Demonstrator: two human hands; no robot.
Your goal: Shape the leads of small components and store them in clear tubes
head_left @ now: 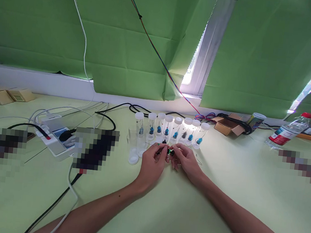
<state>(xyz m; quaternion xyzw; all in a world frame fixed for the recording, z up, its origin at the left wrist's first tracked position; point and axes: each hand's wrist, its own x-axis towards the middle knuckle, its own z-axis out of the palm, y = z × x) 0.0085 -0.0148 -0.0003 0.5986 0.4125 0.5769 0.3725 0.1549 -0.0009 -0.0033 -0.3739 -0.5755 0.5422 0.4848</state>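
Note:
My left hand (153, 159) and my right hand (184, 159) meet over the middle of the table, fingertips pinched together. Between them is a small black and green part (170, 152), mostly covered by the fingers, so its kind is unclear. Both hands grip it from opposite sides. Just behind stands a row of clear capped tubes (176, 130), several of them holding small blue parts with thin dark wires. Left of my left hand are clear tubes (132, 138) without blue parts and a white cap (133, 156). A small black piece (164, 142) shows right behind my fingers.
At left lie a white power strip (55, 141) with plugged cables and a blurred dark device (96, 151). Cardboard boxes (6, 95) stand far left. Toward the right are an open carton (228, 126), a can (255, 121) and a water bottle (288, 132). Red and blue wires (156, 51) hang behind.

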